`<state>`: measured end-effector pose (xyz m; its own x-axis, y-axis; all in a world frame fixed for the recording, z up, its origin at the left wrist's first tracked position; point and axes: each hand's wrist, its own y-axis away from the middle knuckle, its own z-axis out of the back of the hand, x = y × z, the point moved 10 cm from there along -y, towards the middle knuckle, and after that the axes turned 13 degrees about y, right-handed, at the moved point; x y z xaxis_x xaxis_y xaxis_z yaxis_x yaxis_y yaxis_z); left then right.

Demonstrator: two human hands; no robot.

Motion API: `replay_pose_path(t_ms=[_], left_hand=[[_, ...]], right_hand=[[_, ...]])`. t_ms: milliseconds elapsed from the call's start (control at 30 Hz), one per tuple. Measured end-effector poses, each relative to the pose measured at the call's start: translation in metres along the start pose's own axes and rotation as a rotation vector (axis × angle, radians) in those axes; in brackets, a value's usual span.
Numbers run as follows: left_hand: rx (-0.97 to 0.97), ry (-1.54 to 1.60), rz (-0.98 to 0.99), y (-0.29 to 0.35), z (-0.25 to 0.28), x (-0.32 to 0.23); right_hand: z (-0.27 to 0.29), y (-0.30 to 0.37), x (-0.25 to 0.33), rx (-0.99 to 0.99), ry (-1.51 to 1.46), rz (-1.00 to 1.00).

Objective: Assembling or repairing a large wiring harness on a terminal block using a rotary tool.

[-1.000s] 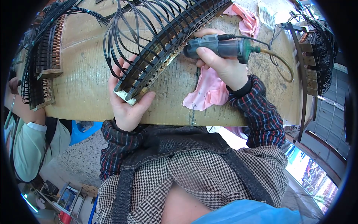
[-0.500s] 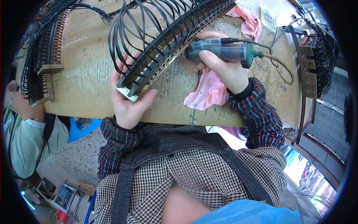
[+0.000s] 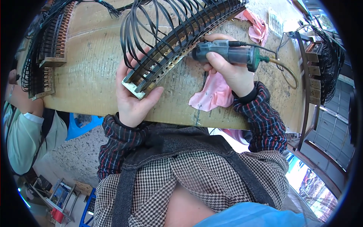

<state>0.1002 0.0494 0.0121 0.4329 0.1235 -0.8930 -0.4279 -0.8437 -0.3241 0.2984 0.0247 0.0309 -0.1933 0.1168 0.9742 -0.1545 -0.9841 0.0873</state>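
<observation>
Wired bar [image 3: 175, 53] is held over the surface [image 3: 90, 75], its near end clasped btwn thumb & fingers of the L hand [image 3: 132, 108]. Handheld tool [image 3: 238, 56] is wrapped by the R hand [image 3: 237, 75] — nose close to bar's side, contact can't be told. Pink cloth [image 3: 212, 94] is seen beside R hand.

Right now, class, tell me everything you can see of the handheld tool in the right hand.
The tool is a stout cylinder with a smoky-grey body that looks like translucent plastic, and a green end cap. A black cable joins its upper side; a yellowish-brown hose curves from the cap. Gripped by the right hand, it lies sideways in view, front end pointing left toward the black-wired rack. Whether its tip touches the rack is unclear.
</observation>
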Motion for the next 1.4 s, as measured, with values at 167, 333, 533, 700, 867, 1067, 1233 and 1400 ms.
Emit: replay_pose_path(t_ms=[167, 333, 533, 700, 867, 1067, 1233, 1400], left_hand=[[0.023, -0.035, 0.002, -0.002, 0.001, -0.002], [-0.028, 0.014, 0.055, 0.001, 0.005, 0.003], [-0.019, 0.027, 0.040, 0.001, 0.005, 0.002], [-0.026, 0.065, 0.031, 0.001, 0.002, -0.004], [-0.117, -0.044, 0.224, 0.024, 0.025, 0.004], [-0.184, -0.093, 0.179, 0.018, 0.026, 0.009], [-0.154, -0.084, 0.146, 0.011, 0.016, 0.012], [-0.168, -0.036, 0.144, 0.011, 0.010, 0.011]], right_hand=[[-0.003, 0.003, 0.006, -0.005, 0.011, 0.021], [-0.011, 0.004, 0.004, 0.017, 0.048, 0.067], [-0.012, 0.001, 0.002, 0.038, 0.086, 0.082], [-0.012, 0.004, 0.008, 0.026, 0.080, 0.068], [-0.007, 0.006, 0.013, -0.001, 0.193, 0.134], [-0.009, 0.005, 0.013, -0.010, 0.138, 0.056], [-0.002, 0.003, 0.011, -0.030, 0.133, 0.044], [-0.001, 0.003, 0.008, -0.041, 0.080, 0.034]])
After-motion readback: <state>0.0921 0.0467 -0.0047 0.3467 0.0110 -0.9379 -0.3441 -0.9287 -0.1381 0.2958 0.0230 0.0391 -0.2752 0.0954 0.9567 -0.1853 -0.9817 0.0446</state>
